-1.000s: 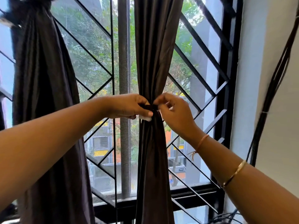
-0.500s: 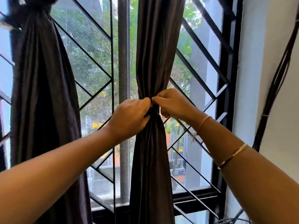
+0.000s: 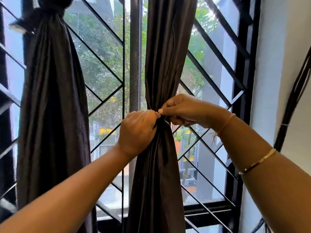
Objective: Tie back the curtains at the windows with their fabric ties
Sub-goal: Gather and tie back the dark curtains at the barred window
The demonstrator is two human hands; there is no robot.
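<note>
Curtains hang dark against the window: the left curtain (image 3: 52,115) is bunched high up by its tie (image 3: 48,7) and falls loose below, and the right curtain (image 3: 161,64) hangs beside the centre post, pinched to a narrow waist about halfway down. Behind both stands a black grille (image 3: 104,61) of slanted bars, with trees and buildings outside. A pale wall (image 3: 277,64) to the right carries dark cables (image 3: 292,101). The left hand (image 3: 136,132) has its grip closed round the right curtain's waist, fingers curled into the cloth. The right hand (image 3: 188,110) meets it from the other side, its grip pinching the waist tie (image 3: 162,119), which is mostly hidden between the fingers. The right forearm wears a gold bangle (image 3: 257,161) and the wrist a thin thread (image 3: 225,123).
</note>
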